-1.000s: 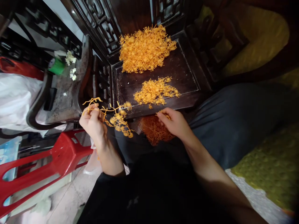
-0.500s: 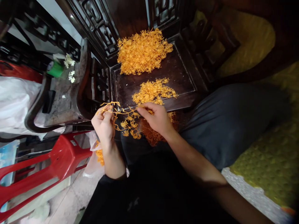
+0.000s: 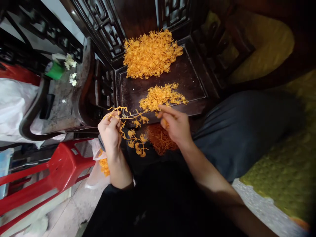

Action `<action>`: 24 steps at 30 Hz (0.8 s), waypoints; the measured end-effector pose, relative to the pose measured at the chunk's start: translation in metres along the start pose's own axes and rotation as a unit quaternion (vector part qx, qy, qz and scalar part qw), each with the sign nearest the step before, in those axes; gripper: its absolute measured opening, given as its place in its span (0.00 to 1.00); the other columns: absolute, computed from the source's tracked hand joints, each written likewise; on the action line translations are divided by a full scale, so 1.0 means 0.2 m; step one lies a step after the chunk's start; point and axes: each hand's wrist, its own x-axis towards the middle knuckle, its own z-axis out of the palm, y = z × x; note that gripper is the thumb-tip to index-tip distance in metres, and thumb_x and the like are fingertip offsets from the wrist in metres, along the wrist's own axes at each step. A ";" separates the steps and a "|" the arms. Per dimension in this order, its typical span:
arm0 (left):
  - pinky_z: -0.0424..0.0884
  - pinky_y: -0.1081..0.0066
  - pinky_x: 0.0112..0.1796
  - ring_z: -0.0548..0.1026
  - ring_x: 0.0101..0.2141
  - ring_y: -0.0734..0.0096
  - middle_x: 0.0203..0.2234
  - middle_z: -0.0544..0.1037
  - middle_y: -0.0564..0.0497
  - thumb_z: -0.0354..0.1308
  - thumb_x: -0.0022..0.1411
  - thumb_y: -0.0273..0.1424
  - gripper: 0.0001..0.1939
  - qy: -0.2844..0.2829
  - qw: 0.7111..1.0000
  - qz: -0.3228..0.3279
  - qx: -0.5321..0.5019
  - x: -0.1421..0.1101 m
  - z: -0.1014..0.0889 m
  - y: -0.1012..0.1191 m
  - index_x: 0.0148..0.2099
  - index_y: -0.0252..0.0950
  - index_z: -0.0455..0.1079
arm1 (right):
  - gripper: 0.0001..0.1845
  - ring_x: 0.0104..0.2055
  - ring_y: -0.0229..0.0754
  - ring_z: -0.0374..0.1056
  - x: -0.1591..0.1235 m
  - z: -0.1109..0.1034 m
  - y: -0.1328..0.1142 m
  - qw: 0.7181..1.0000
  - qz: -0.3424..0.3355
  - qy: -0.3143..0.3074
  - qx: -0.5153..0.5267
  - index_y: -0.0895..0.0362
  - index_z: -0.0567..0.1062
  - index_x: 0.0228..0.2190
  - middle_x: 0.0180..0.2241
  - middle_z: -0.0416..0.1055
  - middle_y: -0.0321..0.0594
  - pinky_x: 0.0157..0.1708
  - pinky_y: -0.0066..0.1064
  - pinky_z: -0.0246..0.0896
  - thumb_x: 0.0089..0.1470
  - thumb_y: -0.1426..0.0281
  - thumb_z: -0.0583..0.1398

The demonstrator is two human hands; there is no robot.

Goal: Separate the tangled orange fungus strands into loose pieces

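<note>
My left hand (image 3: 109, 134) pinches an orange branched sprig (image 3: 135, 144) near its bare end. Small spidery flower-like pieces hang from its stems, to the right of the hand. Close to the seat's front edge is my right hand (image 3: 178, 128), its index finger stretched out and its other fingers curled round a few loose orange pieces (image 3: 166, 125). Just beyond it, a small heap of orange pieces (image 3: 159, 96) lies on the dark wooden seat (image 3: 189, 74). A bigger pile (image 3: 151, 55) of the same pieces sits against the chair back.
Below the seat edge lies a tangle of reddish-orange stems (image 3: 161, 141). A clear plastic bag (image 3: 95, 176) with orange pieces hangs at left, beside a red plastic chair (image 3: 65, 164). White flowers (image 3: 70, 62) and a green roll (image 3: 54, 69) rest on a wooden surface.
My left hand has moved right with the sprig. My right hand went left to the sprig's tips, then back right toward the small heap, with orange pieces in its fingers.
</note>
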 end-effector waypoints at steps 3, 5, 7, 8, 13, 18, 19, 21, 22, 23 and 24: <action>0.46 0.78 0.20 0.54 0.16 0.85 0.16 0.63 0.59 0.66 0.47 0.26 0.09 0.000 1.000 0.001 0.003 -0.01 0.04 0.00 0.34 0.29 0.78 | 0.22 0.28 0.36 0.67 -0.06 0.10 0.04 0.989 0.039 -0.129 -0.056 0.53 0.83 0.48 0.34 0.77 0.40 0.27 0.32 0.62 0.57 0.54 0.65; 0.46 0.78 0.20 0.55 0.16 0.85 0.16 0.64 0.59 0.66 0.48 0.27 0.09 0.000 1.000 -0.001 0.003 -0.01 0.05 0.00 0.34 0.29 0.78 | 0.25 0.35 0.40 0.71 -0.07 0.14 0.02 0.983 0.028 -0.161 -0.083 0.53 0.83 0.47 0.36 0.78 0.41 0.36 0.35 0.67 0.53 0.52 0.68; 0.47 0.78 0.20 0.55 0.16 0.84 0.15 0.63 0.59 0.65 0.48 0.27 0.10 -0.006 1.000 -0.004 0.003 -0.01 0.04 -0.01 0.35 0.29 0.78 | 0.22 0.38 0.41 0.72 -0.06 0.17 0.00 0.978 -0.007 -0.178 -0.108 0.54 0.84 0.44 0.36 0.78 0.40 0.41 0.36 0.67 0.52 0.53 0.70; 0.47 0.78 0.20 0.56 0.16 0.84 0.16 0.64 0.59 0.65 0.48 0.27 0.10 -0.007 1.000 -0.003 0.006 -0.01 0.04 -0.01 0.36 0.29 0.78 | 0.19 0.38 0.41 0.72 -0.06 0.18 -0.02 0.974 -0.033 -0.186 -0.121 0.54 0.84 0.41 0.36 0.78 0.39 0.42 0.36 0.66 0.54 0.55 0.69; 0.54 0.77 0.23 0.61 0.19 0.82 0.21 0.72 0.56 0.64 0.49 0.28 0.10 0.037 0.996 0.048 0.071 0.02 0.01 -0.05 0.36 0.32 0.79 | 0.18 0.36 0.39 0.70 -0.08 0.12 -0.07 0.946 -0.176 -0.184 -0.200 0.57 0.81 0.31 0.32 0.73 0.40 0.39 0.34 0.63 0.68 0.64 0.56; 0.54 0.78 0.22 0.61 0.20 0.81 0.20 0.71 0.57 0.62 0.48 0.26 0.08 0.124 0.979 0.133 0.092 0.09 -0.08 -0.03 0.34 0.33 0.77 | 0.16 0.36 0.42 0.71 -0.08 -0.15 -0.08 0.931 -0.183 -0.082 -0.305 0.57 0.81 0.32 0.32 0.75 0.42 0.40 0.37 0.63 0.67 0.66 0.56; 0.52 0.78 0.21 0.58 0.18 0.82 0.19 0.68 0.58 0.62 0.48 0.26 0.08 0.126 0.981 0.126 0.071 0.10 -0.08 -0.01 0.34 0.33 0.77 | 0.15 0.36 0.43 0.71 -0.08 -0.19 -0.08 0.934 -0.162 -0.073 -0.309 0.56 0.82 0.34 0.34 0.76 0.42 0.40 0.37 0.64 0.67 0.66 0.57; 0.49 0.78 0.20 0.55 0.17 0.83 0.18 0.66 0.59 0.63 0.48 0.27 0.09 0.090 0.991 0.089 0.033 0.10 -0.06 0.01 0.35 0.32 0.77 | 0.14 0.37 0.42 0.73 -0.08 -0.21 -0.08 0.943 -0.127 -0.095 -0.293 0.55 0.82 0.42 0.38 0.79 0.43 0.41 0.37 0.66 0.67 0.67 0.57; 0.48 0.78 0.20 0.56 0.17 0.84 0.18 0.66 0.59 0.64 0.48 0.27 0.09 0.063 0.996 0.068 0.018 0.09 -0.03 0.01 0.35 0.32 0.77 | 0.15 0.37 0.42 0.73 -0.08 -0.20 -0.08 0.947 -0.118 -0.115 -0.277 0.55 0.82 0.46 0.40 0.79 0.42 0.41 0.38 0.67 0.67 0.67 0.56; 0.48 0.78 0.20 0.56 0.17 0.84 0.18 0.66 0.59 0.64 0.48 0.27 0.09 0.038 0.998 0.050 0.005 0.07 0.00 0.02 0.35 0.31 0.77 | 0.16 0.38 0.42 0.74 -0.08 -0.17 -0.08 0.949 -0.115 -0.133 -0.261 0.54 0.81 0.49 0.40 0.80 0.42 0.43 0.38 0.68 0.67 0.68 0.56; 0.48 0.78 0.20 0.56 0.17 0.84 0.18 0.65 0.58 0.64 0.48 0.27 0.09 0.019 0.999 0.036 -0.005 0.05 0.04 0.02 0.35 0.31 0.77 | 0.17 0.39 0.42 0.74 -0.08 -0.13 -0.08 0.951 -0.116 -0.146 -0.248 0.53 0.81 0.51 0.40 0.80 0.42 0.44 0.38 0.69 0.67 0.68 0.55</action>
